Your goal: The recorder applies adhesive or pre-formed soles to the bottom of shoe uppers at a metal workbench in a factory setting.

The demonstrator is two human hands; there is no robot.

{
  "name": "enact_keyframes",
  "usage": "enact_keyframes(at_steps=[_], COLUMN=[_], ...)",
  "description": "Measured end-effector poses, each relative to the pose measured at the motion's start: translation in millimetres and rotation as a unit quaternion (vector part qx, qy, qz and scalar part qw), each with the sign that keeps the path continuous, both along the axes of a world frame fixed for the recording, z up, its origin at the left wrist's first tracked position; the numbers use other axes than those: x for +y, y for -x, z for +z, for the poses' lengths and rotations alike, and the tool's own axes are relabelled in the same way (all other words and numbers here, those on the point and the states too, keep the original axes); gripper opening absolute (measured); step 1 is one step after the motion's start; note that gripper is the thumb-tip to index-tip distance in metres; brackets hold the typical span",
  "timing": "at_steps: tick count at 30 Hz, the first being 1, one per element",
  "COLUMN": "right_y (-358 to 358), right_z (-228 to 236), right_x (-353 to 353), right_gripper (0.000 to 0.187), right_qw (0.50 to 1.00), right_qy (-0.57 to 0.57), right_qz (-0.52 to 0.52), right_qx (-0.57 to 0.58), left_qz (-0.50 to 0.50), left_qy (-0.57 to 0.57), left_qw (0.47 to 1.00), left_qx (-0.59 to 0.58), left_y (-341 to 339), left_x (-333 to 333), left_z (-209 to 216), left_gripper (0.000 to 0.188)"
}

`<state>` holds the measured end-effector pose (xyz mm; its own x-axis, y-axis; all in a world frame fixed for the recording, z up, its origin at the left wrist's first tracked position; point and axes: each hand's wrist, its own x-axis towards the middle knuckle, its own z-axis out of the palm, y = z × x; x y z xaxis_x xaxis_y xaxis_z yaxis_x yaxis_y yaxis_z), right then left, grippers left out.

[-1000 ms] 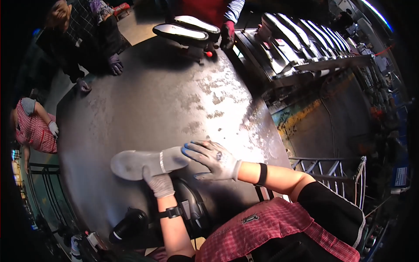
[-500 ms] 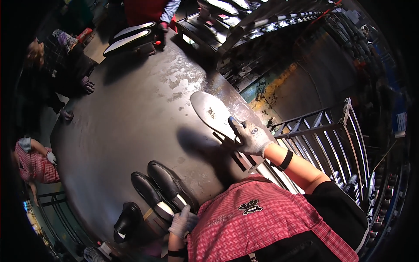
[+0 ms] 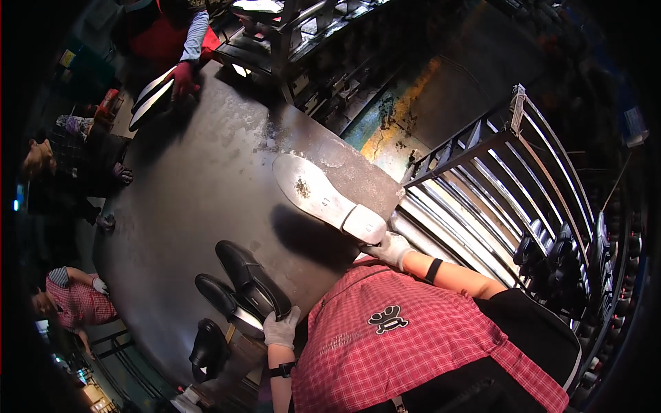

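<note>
A shoe (image 3: 306, 189) with its pale sole and heel turned up lies over the table's right part. My right hand (image 3: 391, 249), in a white glove, is closed at its heel end; some fingers are hidden under the shoe. At the near side of the table, my left hand (image 3: 281, 328), also gloved, grips the back end of a black slip-on shoe (image 3: 249, 277), which is tilted with its toe pointing away. Against it lies a second black shoe (image 3: 217, 294). Left of that pair stands another black shoe (image 3: 208, 347).
A dark metal table (image 3: 186, 186) spreads before me. A metal rack (image 3: 475, 179) stands close on the right, with black shoes (image 3: 551, 244) on it. Across the table a co-worker's red-gloved hand (image 3: 183, 79) holds pale-soled shoes (image 3: 150, 100). Other people are along the left side.
My right hand has slid off the sole's heel to its end, uncovering the heel. My left hand now has the black shoe lifted and tilted away from its mate. The view has shifted.
</note>
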<state>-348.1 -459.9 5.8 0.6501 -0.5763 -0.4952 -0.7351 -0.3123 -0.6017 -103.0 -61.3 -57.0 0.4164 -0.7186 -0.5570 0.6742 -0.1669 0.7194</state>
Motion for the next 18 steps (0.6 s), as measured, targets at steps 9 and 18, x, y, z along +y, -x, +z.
enact_keyframes(at_steps=[9, 18], right_y=[2, -58], right_z=[-25, 155], right_x=[2, -32], right_gripper=[0.057, 0.050], right_qw=[0.987, 0.994], right_qy=[-0.001, 0.062], right_qz=[-0.085, 0.084], right_qx=[-0.134, 0.014], left_qz=[0.273, 0.250], left_qy=[-0.020, -0.069], left_qw=[0.961, 0.940], left_qx=[0.038, -0.223], left_y=[-18, -68], left_x=[-180, -259], left_z=[181, 199], left_gripper=[0.040, 0.057])
